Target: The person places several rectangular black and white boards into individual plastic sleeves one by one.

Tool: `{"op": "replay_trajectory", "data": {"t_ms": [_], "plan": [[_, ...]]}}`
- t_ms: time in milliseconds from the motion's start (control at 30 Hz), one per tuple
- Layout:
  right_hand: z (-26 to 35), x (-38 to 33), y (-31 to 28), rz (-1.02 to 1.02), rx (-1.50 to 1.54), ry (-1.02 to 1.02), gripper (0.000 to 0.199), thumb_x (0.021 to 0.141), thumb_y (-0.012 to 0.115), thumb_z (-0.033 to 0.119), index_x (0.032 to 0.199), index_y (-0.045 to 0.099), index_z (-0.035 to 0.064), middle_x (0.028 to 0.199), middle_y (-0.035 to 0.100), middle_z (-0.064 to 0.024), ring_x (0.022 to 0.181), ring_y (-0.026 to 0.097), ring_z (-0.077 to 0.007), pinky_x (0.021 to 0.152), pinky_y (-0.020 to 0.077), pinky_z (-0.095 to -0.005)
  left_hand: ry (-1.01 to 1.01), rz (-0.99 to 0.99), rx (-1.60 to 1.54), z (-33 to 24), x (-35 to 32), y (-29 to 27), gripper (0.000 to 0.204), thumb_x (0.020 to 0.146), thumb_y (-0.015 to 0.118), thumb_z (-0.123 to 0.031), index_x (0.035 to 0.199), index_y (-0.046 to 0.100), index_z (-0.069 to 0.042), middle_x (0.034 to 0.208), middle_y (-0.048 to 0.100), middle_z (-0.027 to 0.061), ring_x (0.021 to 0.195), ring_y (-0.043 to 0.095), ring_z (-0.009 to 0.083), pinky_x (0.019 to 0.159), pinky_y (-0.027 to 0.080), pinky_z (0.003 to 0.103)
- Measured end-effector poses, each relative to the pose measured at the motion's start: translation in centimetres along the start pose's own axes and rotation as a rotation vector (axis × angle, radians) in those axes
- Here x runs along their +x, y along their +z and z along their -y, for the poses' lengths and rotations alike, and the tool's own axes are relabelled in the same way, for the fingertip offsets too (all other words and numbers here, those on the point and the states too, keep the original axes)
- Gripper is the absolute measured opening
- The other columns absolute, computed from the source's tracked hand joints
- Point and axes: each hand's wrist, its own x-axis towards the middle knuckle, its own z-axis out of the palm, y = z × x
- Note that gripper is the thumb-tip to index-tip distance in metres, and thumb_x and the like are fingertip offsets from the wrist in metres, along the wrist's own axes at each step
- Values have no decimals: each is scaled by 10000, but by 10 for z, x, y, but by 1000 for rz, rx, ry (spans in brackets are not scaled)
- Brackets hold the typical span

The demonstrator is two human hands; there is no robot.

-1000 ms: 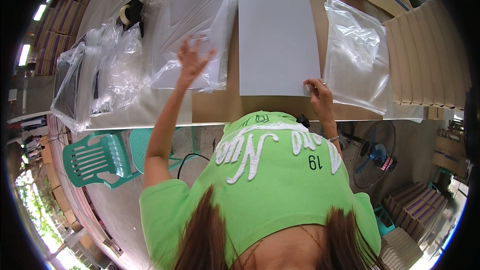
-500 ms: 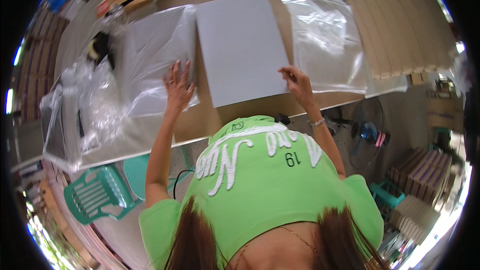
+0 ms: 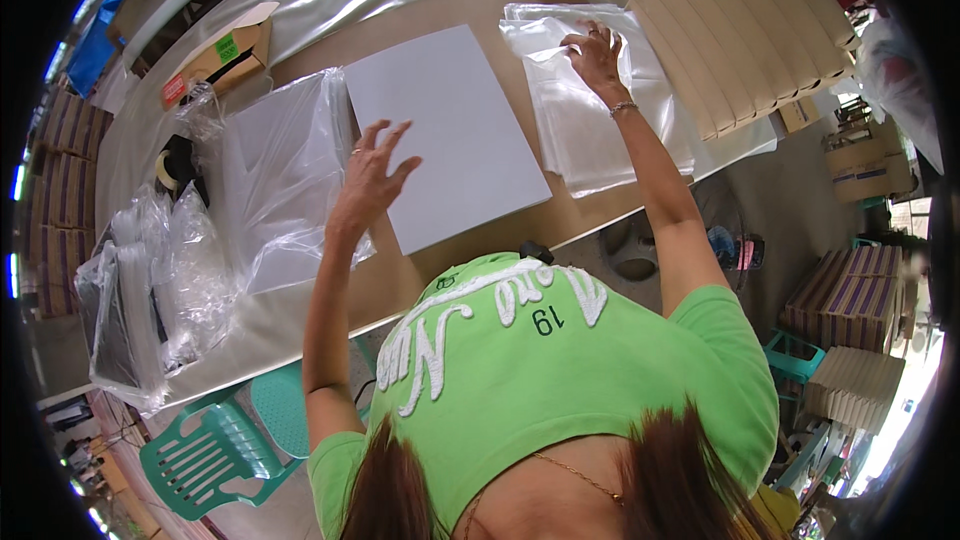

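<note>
A smooth light-grey rectangular sheet or stack of sheets lies in front of me on the table. Over its left edge is my left hand, fingers spread, holding nothing. My right hand reaches to the far part of a pile of clear plastic bags. Its fingers are bent and apart, the tips on the top bag, whose upper edge sits askew from those below. Left of the grey sheet, a similar flat piece in clear plastic wrap lies close to my left forearm.
Crumpled clear plastic and a dark tape dispenser lie at the left. An open cardboard box stands far left. A row of folded cardboard borders the bags on the right. Below the table edge is a green plastic chair.
My right hand has gone from the grey sheet's near right corner to the plastic bags. My left hand has lifted off the wrapped piece toward the grey sheet. The view has shifted.
</note>
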Motion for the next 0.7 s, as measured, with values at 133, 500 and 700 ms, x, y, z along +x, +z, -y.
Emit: {"op": "replay_trajectory", "data": {"t_ms": [133, 500, 700], "plan": [[29, 13, -51, 151, 331, 26, 213, 763, 661, 173, 952, 656, 76, 909, 659, -103, 903, 605, -232, 926, 347, -438, 57, 14, -292, -30, 10, 7, 487, 827, 606, -325, 1253, 476, -128, 1268, 421, 172, 1098, 491, 323, 905, 420, 403], [91, -58, -143, 856, 804, -388, 321, 796, 658, 273, 981, 634, 12, 900, 644, -101, 804, 583, -174, 761, 460, -309, -445, 243, -1816, -34, 37, 69, 494, 864, 519, -466, 1128, 494, -49, 1039, 575, 67, 953, 572, 163, 849, 480, 308], [78, -86, -121, 969, 1091, -154, 413, 832, 636, 294, 1149, 522, 54, 986, 543, -59, 903, 537, -139, 789, 463, -294, -460, 177, -1791, -37, 29, 81, 267, 887, 556, -275, 1051, 565, -64, 956, 606, 16, 853, 586, 89, 715, 493, 204]]}}
